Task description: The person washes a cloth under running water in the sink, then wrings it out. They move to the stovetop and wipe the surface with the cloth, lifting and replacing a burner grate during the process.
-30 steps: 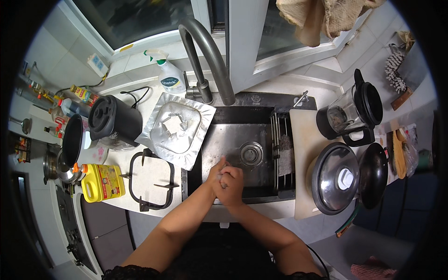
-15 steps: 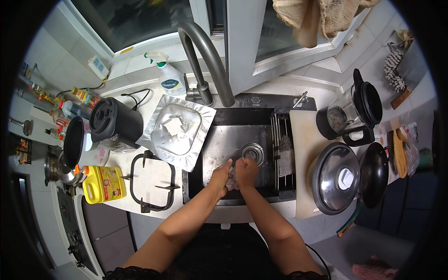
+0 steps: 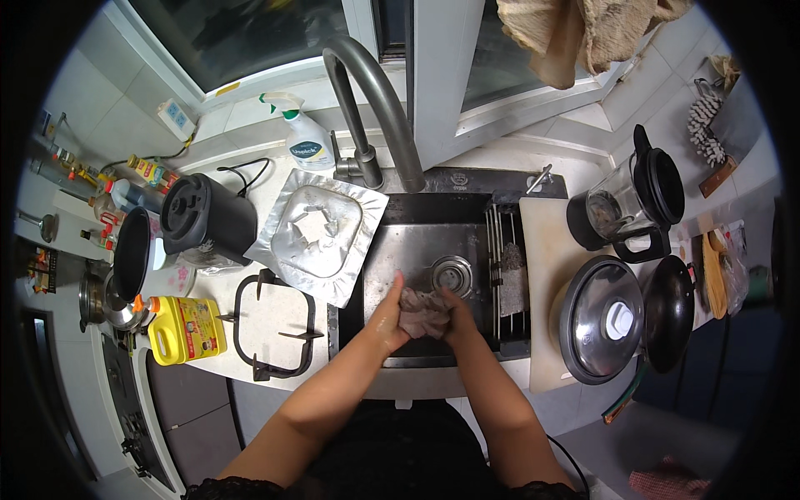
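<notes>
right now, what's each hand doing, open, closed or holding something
Left hand: holding the left side of a crumpled, greyish-pink cloth.
Right hand: holding the cloth's right side, above the dark metal sink.

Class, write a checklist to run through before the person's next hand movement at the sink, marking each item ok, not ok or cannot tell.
1. Grip at both sides: ok; the left hand and right hand hold the crumpled greyish cloth between them.
2. Cloth over the sink: ok.
3. Tap not running: ok; no stream shows below its spout.
4. Foil sheet clear of the sink: not ok; it overlaps the left edge.
5. Drain unplugged: cannot tell.
6. Cloth free of excess water: cannot tell.
</notes>
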The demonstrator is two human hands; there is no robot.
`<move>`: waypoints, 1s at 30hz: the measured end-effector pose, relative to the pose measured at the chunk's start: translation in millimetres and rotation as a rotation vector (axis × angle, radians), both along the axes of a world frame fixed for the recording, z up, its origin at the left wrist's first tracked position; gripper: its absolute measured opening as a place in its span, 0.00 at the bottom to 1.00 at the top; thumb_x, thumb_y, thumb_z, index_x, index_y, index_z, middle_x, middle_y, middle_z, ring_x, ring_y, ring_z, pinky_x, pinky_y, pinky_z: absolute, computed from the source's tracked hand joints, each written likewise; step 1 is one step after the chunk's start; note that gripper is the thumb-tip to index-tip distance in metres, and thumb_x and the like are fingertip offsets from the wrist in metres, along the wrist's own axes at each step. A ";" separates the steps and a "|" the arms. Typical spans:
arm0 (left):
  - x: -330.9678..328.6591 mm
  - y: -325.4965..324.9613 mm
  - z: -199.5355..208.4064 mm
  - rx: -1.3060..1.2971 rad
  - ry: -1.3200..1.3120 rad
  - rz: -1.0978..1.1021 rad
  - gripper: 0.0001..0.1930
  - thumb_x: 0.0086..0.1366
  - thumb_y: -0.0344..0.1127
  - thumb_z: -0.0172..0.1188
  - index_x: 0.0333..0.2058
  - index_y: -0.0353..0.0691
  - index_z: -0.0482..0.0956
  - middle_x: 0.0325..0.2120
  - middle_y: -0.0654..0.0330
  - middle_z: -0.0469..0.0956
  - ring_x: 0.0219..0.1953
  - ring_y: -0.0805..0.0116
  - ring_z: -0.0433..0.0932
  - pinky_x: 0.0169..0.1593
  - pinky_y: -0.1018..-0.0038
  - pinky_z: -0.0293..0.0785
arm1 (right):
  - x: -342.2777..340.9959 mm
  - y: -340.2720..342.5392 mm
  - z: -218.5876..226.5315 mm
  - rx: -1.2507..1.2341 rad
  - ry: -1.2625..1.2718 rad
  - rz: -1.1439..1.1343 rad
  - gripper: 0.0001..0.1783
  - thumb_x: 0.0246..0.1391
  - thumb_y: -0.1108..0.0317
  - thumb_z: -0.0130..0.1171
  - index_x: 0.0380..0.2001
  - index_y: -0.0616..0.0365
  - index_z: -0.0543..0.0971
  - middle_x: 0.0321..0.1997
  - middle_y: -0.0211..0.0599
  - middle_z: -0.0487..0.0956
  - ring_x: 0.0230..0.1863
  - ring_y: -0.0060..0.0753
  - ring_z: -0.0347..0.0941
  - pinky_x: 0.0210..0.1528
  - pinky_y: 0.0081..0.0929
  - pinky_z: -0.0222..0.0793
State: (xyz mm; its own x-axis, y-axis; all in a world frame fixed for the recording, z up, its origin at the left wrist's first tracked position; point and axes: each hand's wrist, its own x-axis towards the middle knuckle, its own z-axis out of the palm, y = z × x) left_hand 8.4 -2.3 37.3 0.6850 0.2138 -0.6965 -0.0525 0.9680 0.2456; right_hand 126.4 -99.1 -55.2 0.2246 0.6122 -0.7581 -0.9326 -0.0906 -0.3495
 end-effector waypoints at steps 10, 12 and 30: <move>-4.3 10.5 28.8 0.084 -0.157 0.050 0.30 0.56 0.64 0.52 0.41 0.41 0.70 0.43 0.52 0.73 0.46 0.55 0.73 0.50 0.57 0.70 | -10.6 -24.1 53.3 0.469 0.153 0.336 0.41 0.50 0.31 0.43 0.61 0.44 0.58 0.63 0.35 0.61 0.60 0.47 0.60 0.53 0.62 0.59; -0.4 8.1 32.3 0.020 -0.108 0.069 0.30 0.57 0.64 0.52 0.41 0.40 0.71 0.44 0.50 0.73 0.47 0.54 0.72 0.50 0.57 0.70 | -18.8 -21.3 55.6 0.595 0.309 0.245 0.40 0.53 0.34 0.43 0.61 0.48 0.57 0.63 0.37 0.62 0.61 0.45 0.60 0.54 0.59 0.60; 2.2 -21.8 -49.0 0.068 0.170 0.178 0.24 0.64 0.57 0.46 0.38 0.38 0.73 0.36 0.55 0.76 0.38 0.60 0.76 0.44 0.63 0.73 | -48.3 30.4 48.4 -0.254 -1.415 0.106 0.08 0.32 0.70 0.61 0.18 0.59 0.72 0.30 0.42 0.74 0.37 0.48 0.69 0.41 0.39 0.64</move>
State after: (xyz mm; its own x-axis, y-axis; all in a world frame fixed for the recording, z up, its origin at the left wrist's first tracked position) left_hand 10.7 -24.1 -11.7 0.5063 0.3708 -0.7786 -0.1727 0.9281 0.3297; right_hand 78.0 -68.7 -6.7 0.8292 0.5581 -0.0306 0.1914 -0.3350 -0.9226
